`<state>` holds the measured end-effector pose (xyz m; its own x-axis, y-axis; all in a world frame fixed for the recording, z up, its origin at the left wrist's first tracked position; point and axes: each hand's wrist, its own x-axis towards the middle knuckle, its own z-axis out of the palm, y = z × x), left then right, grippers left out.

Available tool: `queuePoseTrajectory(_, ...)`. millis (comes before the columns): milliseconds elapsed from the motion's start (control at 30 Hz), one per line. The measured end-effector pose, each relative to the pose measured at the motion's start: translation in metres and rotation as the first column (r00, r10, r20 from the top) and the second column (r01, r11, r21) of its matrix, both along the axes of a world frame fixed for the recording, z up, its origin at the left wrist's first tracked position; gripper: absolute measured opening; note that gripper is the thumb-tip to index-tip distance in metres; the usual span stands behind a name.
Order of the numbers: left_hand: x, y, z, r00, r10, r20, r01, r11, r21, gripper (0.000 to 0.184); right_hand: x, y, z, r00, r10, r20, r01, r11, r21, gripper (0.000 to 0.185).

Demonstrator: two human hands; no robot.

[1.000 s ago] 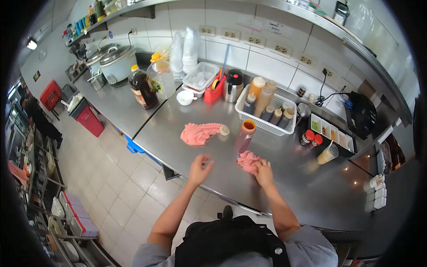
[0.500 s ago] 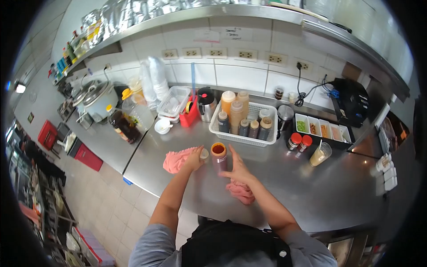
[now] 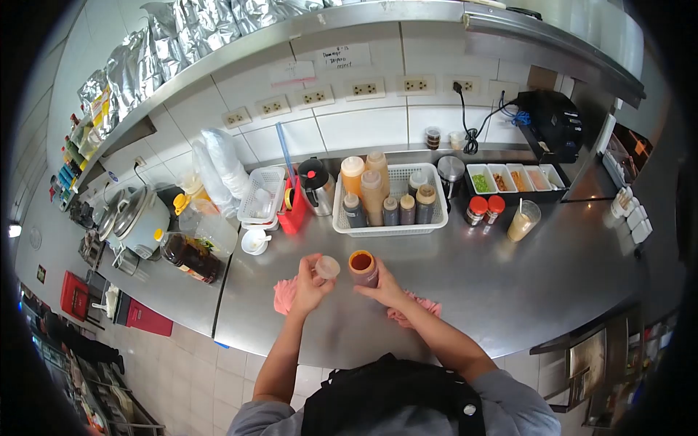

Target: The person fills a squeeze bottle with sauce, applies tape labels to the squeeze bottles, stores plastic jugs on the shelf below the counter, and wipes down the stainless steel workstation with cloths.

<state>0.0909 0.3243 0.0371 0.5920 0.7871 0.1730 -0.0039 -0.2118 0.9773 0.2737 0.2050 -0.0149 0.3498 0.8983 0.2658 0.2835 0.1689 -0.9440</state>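
My left hand point(image 3: 311, 287) grips a small round pale lid point(image 3: 327, 267) by its edge, just left of the bottle. Wrapped around the sauce bottle point(image 3: 363, 272) is my right hand point(image 3: 383, 288); the bottle has an orange rim and an open top showing dark red sauce. One pink cloth point(image 3: 285, 295) lies on the steel counter, partly behind my left hand. A second pink cloth point(image 3: 424, 305) lies partly under my right forearm.
A white basket point(image 3: 390, 231) of squeeze bottles stands behind the sauce bottle. Right of it are red-capped jars point(image 3: 476, 211), a topping tray point(image 3: 509, 195) and a cup point(image 3: 522, 221). Left are a white bowl point(image 3: 254, 242) and a dark bottle point(image 3: 190, 257). A person point(image 3: 80, 341) stands far left.
My right hand has left the cloth and taken hold of the sauce bottle. The pale lid, earlier on the counter by the left cloth, is now up in my left hand. The view has shifted.
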Motion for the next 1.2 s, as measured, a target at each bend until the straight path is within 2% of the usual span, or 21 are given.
queuePoseTrajectory(33,0.000,-0.005,0.027,1.000,-0.003,-0.006,0.003,1.000,-0.008,0.057,0.000,0.001,-0.002,1.000,-0.001,-0.016,0.001,1.000,-0.026,0.080)
queuePoseTrajectory(67,0.002,-0.009,0.053,0.985,-0.069,-0.158,0.109,0.959,0.260,0.057,-0.001,0.001,-0.001,0.999,0.014,-0.046,-0.015,1.000,-0.013,0.078)
queuePoseTrajectory(100,0.005,-0.012,0.071,0.944,-0.092,-0.317,0.245,0.838,0.488,0.057,-0.001,0.000,-0.001,0.999,0.010,-0.051,-0.011,1.000,-0.021,0.078)
queuePoseTrajectory(133,0.011,-0.015,0.081,0.943,-0.097,-0.319,0.250,0.840,0.482,0.057,-0.001,0.001,-0.002,0.996,0.026,-0.081,-0.027,1.000,-0.010,0.078)
queuePoseTrajectory(200,0.027,-0.021,0.095,0.934,-0.019,-0.356,0.270,0.690,0.672,0.052,-0.002,0.007,-0.011,0.988,0.064,-0.144,-0.057,0.997,0.053,0.079)
queuePoseTrajectory(333,0.049,-0.024,0.106,0.877,-0.002,-0.481,0.352,0.685,0.638,0.050,-0.004,0.004,-0.010,0.990,0.024,-0.136,-0.012,0.996,0.093,0.081)
queuePoseTrajectory(400,0.057,-0.026,0.111,0.799,0.022,-0.601,0.428,0.682,0.594,0.046,-0.002,0.003,-0.010,0.998,0.022,-0.053,-0.020,0.999,0.039,0.085)
queuePoseTrajectory(533,0.066,-0.025,0.113,0.755,0.028,-0.655,0.468,0.677,0.568,0.039,-0.003,0.004,-0.015,0.993,-0.010,-0.116,0.015,0.999,0.039,0.084)
queuePoseTrajectory(600,0.062,-0.012,0.114,0.776,-0.189,-0.601,0.598,0.520,0.609,0.035,-0.004,0.003,-0.009,0.996,-0.019,-0.083,0.023,0.998,0.053,0.087)
queuePoseTrajectory(633,0.064,0.000,0.107,0.772,-0.193,-0.606,0.606,0.511,0.610,0.035,-0.005,0.001,-0.005,0.996,-0.028,-0.087,0.033,0.998,0.059,0.087)
queuePoseTrajectory(700,0.072,0.021,0.091,0.556,-0.582,-0.593,0.831,0.411,0.376,0.045,-0.006,-0.002,-0.001,0.999,-0.019,-0.049,0.022,0.997,0.073,0.090)
queuePoseTrajectory(733,0.071,0.020,0.084,0.553,-0.584,-0.595,0.833,0.406,0.375,0.045,-0.007,-0.002,-0.001,0.998,-0.024,-0.050,0.027,0.997,0.074,0.090)
queuePoseTrajectory(800,0.071,0.009,0.077,0.653,-0.649,-0.390,0.740,0.657,0.146,0.061,-0.008,0.000,-0.005,0.997,-0.041,-0.071,0.045,0.997,0.057,0.090)
queuePoseTrajectory(833,0.073,0.002,0.074,0.648,-0.654,-0.390,0.745,0.650,0.148,0.061,-0.006,-0.001,-0.007,0.996,-0.049,-0.069,0.053,0.997,0.058,0.090)
queuePoseTrajectory(900,0.074,-0.013,0.075,0.871,-0.248,-0.423,0.472,0.661,0.584,0.063,-0.006,-0.006,0.002,0.998,-0.051,-0.028,0.049,0.997,-0.064,0.088)
queuePoseTrajectory(933,0.069,-0.015,0.079,0.873,-0.250,-0.419,0.470,0.660,0.586,0.063,-0.006,-0.005,0.001,0.998,-0.053,-0.023,0.052,0.997,-0.064,0.088)
queuePoseTrajectory(1000,0.055,-0.007,0.088,0.924,-0.073,-0.375,0.309,0.720,0.621,0.069,-0.005,-0.001,-0.005,0.998,-0.012,-0.055,0.009,0.998,-0.058,0.093)
queuePoseTrajectory(1033,0.048,0.007,0.082,0.925,-0.074,-0.374,0.309,0.719,0.622,0.069,-0.004,-0.001,-0.008,0.998,-0.014,-0.054,0.011,0.998,-0.058,0.093)
queuePoseTrajectory(1100,0.035,0.032,0.068,0.966,0.098,-0.238,0.117,0.655,0.746,0.077,-0.006,-0.001,-0.008,0.998,-0.058,-0.032,0.055,0.996,-0.071,0.094)
queuePoseTrajectory(1133,0.031,0.034,0.062,0.966,0.101,-0.238,0.115,0.656,0.746,0.077,-0.007,-0.001,-0.008,0.998,-0.055,-0.032,0.052,0.996,-0.071,0.094)
queuePoseTrajectory(1200,0.030,0.024,0.067,0.874,0.176,-0.453,-0.013,0.940,0.342,0.080,-0.006,-0.004,-0.004,0.998,-0.053,-0.024,0.051,0.994,-0.098,0.094)
